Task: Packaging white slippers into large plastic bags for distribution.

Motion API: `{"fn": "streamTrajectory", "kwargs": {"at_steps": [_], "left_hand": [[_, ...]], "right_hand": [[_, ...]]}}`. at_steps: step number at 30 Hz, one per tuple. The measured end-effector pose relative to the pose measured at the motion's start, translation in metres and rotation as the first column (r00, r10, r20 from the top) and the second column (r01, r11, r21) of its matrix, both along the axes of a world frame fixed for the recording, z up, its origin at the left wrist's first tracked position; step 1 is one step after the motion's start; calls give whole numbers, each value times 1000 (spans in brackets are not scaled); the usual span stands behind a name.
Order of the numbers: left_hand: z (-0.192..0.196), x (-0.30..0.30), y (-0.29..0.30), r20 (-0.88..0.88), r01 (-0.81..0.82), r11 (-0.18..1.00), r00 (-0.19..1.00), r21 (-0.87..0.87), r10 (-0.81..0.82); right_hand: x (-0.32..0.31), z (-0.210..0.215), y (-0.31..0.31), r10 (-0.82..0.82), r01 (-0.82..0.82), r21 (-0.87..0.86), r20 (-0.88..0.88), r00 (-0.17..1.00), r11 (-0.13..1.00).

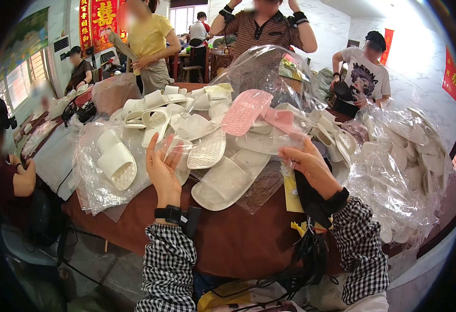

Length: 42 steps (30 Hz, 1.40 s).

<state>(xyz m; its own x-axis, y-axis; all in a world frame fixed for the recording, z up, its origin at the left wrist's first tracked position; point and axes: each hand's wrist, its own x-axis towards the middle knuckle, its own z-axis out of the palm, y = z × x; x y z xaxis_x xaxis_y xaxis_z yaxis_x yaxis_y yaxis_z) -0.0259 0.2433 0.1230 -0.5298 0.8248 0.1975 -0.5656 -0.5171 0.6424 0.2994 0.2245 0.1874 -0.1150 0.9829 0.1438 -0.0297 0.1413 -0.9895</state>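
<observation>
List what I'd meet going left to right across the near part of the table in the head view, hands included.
Leftmost near white slipper → left hand → front-most white slipper → right hand → bagged pile of white slippers.

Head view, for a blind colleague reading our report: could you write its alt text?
A person's right hand appears to pinch clear plastic while the left hand is raised open, over a brown table heaped with pale slippers and a pink slipper. Other people stand or sit around the room.
</observation>
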Motion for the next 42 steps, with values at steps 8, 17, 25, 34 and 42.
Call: {"fn": "streamTrajectory", "kwargs": {"at_steps": [8, 17, 25, 34, 42], "left_hand": [[-8, 13, 5, -58, 96, 995, 994, 15, -95], [-4, -21, -24, -117, 329, 940, 941, 89, -318], [62, -63, -105, -725, 591, 784, 454, -191, -519], [79, -162, -72, -522, 62, 991, 853, 117, 8], [18, -248, -64, -223, 141, 989, 964, -39, -146]], "right_hand": [[85, 10, 56, -247, 188, 480, 63, 967, 857], [89, 30, 104, -149, 304, 272, -471, 869, 913], [26, 79, 126, -31, 168, 370, -347, 937, 914], [-149, 130, 104, 515, -330, 412, -511, 688, 850], [-290, -16, 14, 504, -736, 222, 601, 620, 639]]}}
